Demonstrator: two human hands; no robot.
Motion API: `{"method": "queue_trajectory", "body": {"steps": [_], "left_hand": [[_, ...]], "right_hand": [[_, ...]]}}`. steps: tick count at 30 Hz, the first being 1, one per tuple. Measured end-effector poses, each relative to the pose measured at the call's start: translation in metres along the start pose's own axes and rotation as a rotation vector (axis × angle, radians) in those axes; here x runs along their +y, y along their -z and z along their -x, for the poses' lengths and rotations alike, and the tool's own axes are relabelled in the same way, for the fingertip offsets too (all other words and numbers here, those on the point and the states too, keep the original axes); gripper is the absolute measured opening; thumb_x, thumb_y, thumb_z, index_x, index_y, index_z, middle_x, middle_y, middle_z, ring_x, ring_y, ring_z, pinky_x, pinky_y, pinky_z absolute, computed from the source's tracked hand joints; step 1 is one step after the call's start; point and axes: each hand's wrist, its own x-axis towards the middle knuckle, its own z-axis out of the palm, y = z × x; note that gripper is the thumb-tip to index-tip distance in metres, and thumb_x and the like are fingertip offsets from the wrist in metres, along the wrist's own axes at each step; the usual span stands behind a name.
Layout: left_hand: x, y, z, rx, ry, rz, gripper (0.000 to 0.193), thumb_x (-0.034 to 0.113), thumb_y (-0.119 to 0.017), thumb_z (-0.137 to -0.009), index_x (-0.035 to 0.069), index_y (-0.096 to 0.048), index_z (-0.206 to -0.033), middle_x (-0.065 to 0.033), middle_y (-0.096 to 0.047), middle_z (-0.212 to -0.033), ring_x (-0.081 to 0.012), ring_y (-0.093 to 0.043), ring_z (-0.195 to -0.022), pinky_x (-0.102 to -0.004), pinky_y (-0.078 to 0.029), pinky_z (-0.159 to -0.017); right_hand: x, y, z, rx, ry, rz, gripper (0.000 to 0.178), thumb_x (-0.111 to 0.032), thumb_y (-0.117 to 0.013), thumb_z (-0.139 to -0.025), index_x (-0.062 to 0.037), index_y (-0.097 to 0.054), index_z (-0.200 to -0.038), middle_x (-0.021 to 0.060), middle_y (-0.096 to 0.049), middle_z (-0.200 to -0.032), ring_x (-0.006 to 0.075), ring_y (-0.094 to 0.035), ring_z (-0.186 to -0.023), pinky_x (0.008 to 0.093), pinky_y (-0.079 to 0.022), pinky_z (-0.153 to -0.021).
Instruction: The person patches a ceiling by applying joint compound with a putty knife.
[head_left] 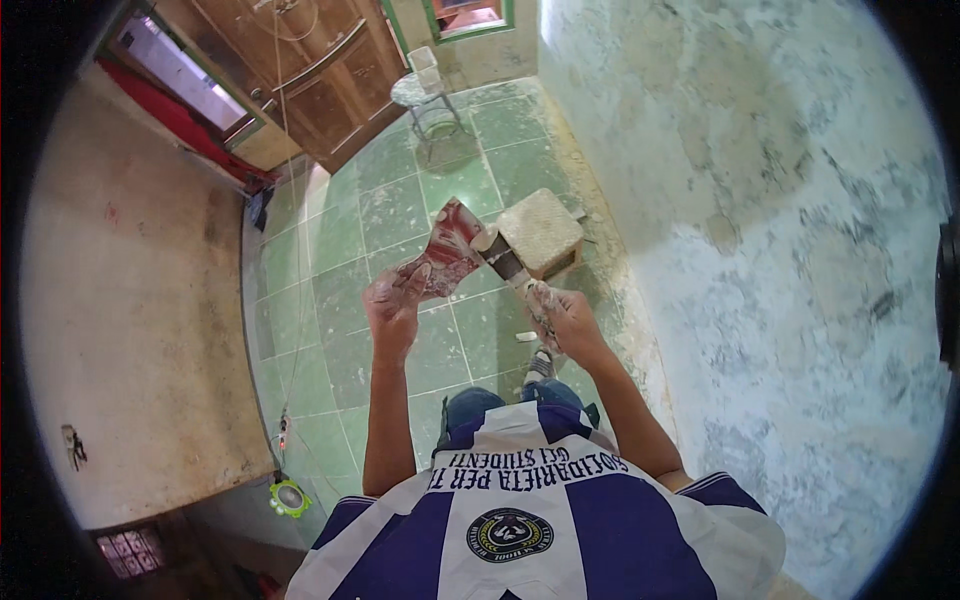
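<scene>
The right hand [568, 318] grips the scraper [506, 262], which slants far and left to the right edge of the red sheet [452, 248] the left hand [393, 305] pinches.

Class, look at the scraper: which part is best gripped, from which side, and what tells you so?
Probably the narrow handle, approached from the picture's lower right. The scraper slants, its wider end pointing up and left toward the red board, so the handle faces the person. The right hand has its fingers wrapped there, clear of the smeared working end.
</scene>
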Motion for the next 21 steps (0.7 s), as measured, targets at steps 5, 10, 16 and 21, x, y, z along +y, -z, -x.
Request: {"method": "queue_trajectory", "body": {"steps": [5, 10, 16, 21], "left_hand": [[0.022, 0.022, -0.063, -0.037, -0.135, -0.544, 0.017, -0.002, -0.064, -0.088, 0.000, -0.071, -0.103, -0.0085, -0.071, -0.092, -0.0138, -0.066, -0.084, -0.0279, -0.053, -0.072], [0.024, 0.057, -0.129, -0.103, -0.248, -0.835, 0.025, -0.006, -0.064, -0.082, 0.004, -0.071, -0.103, -0.0125, -0.071, -0.096, -0.0228, -0.069, -0.086, -0.0307, -0.053, -0.077], [0.008, 0.114, -0.231, -0.010, -0.409, -0.871, 0.031, -0.009, -0.064, -0.076, 0.006, -0.071, -0.102, -0.0146, -0.070, -0.101, -0.0322, -0.067, -0.091, -0.0344, -0.053, -0.081], [0.025, 0.170, -0.322, 0.073, -0.596, -0.902, 0.035, -0.009, -0.067, -0.072, 0.009, -0.072, -0.102, -0.0116, -0.070, -0.104, -0.0304, -0.067, -0.095, -0.0360, -0.053, -0.081]], "right_hand": [[-0.039, -0.013, -0.079, -0.166, -0.024, 0.033, 0.048, -0.044, -0.045, -0.101, -0.0026, -0.062, -0.086, 0.0005, -0.051, -0.057, 0.0047, -0.039, -0.041, 0.0218, -0.028, -0.038], [-0.058, -0.051, -0.159, -0.257, -0.059, -0.001, 0.048, -0.043, -0.044, -0.101, -0.0018, -0.061, -0.086, 0.0000, -0.048, -0.056, 0.0051, -0.038, -0.039, 0.0221, -0.028, -0.036], [-0.088, -0.105, -0.257, -0.193, -0.010, 0.060, 0.050, -0.044, -0.042, -0.102, -0.0010, -0.064, -0.088, -0.0008, -0.050, -0.056, 0.0045, -0.040, -0.041, 0.0219, -0.030, -0.037], [-0.114, -0.146, -0.333, -0.087, 0.078, 0.014, 0.050, -0.044, -0.041, -0.102, 0.0001, -0.063, -0.091, -0.0001, -0.051, -0.056, 0.0049, -0.040, -0.041, 0.0220, -0.030, -0.037]]}}
